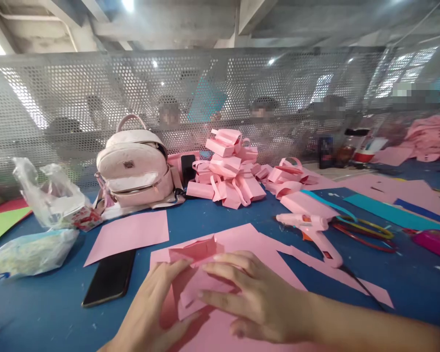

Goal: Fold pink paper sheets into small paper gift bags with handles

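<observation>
A folded pink paper piece [198, 249] lies over larger pink sheets at the bottom middle of the head view. My left hand [156, 310] grips its left side, thumb and fingers on either side of the paper. Across the right side of the piece lies my right hand [253, 296], its fingers apart and resting on the paper. The inner folds beneath my fingers are partly hidden. To the right, a pink glue gun [315, 232] rests on the blue table, its nozzle pointing left.
Behind stand a pale backpack [135, 168] and piled pink paper bags [229, 171]. A dark phone [112, 278] and plastic bags [33, 254] lie left. Scissors [434, 243] are at right. People show behind the perforated metal screen [132, 73].
</observation>
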Demonstrator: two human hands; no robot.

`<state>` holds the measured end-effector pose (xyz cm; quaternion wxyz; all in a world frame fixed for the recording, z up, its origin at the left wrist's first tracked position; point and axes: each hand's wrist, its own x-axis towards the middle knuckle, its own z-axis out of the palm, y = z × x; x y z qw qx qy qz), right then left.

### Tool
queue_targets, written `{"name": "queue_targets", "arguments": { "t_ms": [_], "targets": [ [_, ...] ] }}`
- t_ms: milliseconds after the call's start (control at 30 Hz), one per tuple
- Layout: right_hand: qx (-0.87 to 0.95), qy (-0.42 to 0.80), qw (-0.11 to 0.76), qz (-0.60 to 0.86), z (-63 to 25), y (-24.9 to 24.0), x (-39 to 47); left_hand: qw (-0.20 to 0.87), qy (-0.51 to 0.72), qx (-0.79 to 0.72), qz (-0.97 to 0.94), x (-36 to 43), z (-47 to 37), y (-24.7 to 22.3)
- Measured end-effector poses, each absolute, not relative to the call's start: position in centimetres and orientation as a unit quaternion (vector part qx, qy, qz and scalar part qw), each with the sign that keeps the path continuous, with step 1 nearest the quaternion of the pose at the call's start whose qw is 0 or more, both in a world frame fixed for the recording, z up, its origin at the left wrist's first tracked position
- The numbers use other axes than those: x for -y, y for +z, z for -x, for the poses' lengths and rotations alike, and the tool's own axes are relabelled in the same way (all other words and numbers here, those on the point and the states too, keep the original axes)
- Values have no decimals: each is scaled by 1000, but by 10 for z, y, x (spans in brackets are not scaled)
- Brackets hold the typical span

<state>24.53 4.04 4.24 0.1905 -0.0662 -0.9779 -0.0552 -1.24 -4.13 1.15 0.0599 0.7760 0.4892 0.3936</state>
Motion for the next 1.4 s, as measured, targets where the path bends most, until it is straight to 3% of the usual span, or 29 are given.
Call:
{"name": "queue_targets", "arguments": {
  "t_ms": [367,867,967,1133,1400],
  "targets": [
    [977,-98,185,40,-231,56,-34,51,377,-476,-792,43,18,9],
    [982,-50,176,46,-218,61,-28,69,394,-475,-784,44,16,11],
    [979,6,196,52,-219,63,-27,83,396,-481,-778,44,17,10],
    [924,177,308,145,-230,66,-36,75,399,-464,-787,45,20,12],
    [789,420,331,304,-248,31,-58,8,388,-431,-814,37,12,18]
  ]
}}
